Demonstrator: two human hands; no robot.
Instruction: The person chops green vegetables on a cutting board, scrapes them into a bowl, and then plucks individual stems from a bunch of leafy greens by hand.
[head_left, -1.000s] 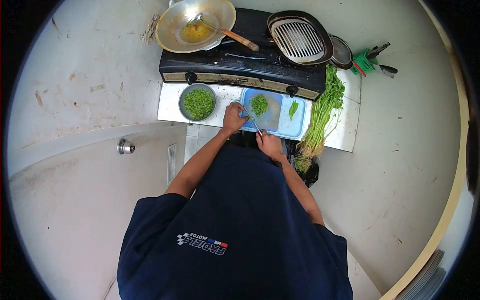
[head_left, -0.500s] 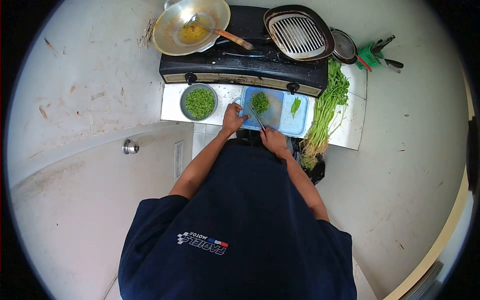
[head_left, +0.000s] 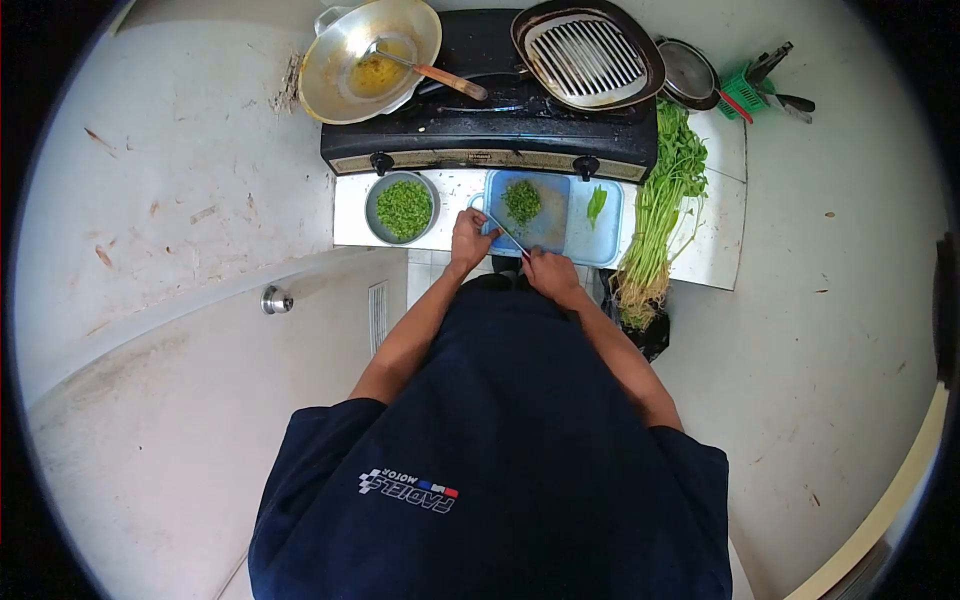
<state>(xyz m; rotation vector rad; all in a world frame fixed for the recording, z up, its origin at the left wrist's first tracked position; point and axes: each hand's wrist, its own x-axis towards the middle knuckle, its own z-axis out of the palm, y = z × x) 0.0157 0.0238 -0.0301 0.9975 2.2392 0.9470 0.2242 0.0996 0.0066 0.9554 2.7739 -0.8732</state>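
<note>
My right hand (head_left: 550, 274) is closed around the handle of a knife (head_left: 509, 236) at the front edge of the blue cutting board (head_left: 552, 228). The blade slants up and left over the board, its tip close to the fingers of my left hand (head_left: 473, 240). That hand rests by the board's left edge, thumb and fingers apart; whether it touches the blade is too small to tell. Behind the blade lies a small heap of chopped greens (head_left: 522, 201). A loose green leaf (head_left: 597, 205) sits on the board's lighter right part.
Left of the board stands a grey bowl (head_left: 402, 208) of chopped greens. A bunch of leafy stalks with roots (head_left: 660, 215) lies on the right. Behind is a black stove (head_left: 480, 140) with a wok (head_left: 335, 75) and grill pan (head_left: 590, 62). A green basket (head_left: 745, 92) holds knives.
The knife tip has swung left and down, toward my left hand's fingers. The whole view has shifted slightly. The chopped heap and the leaf stay on the board.
</note>
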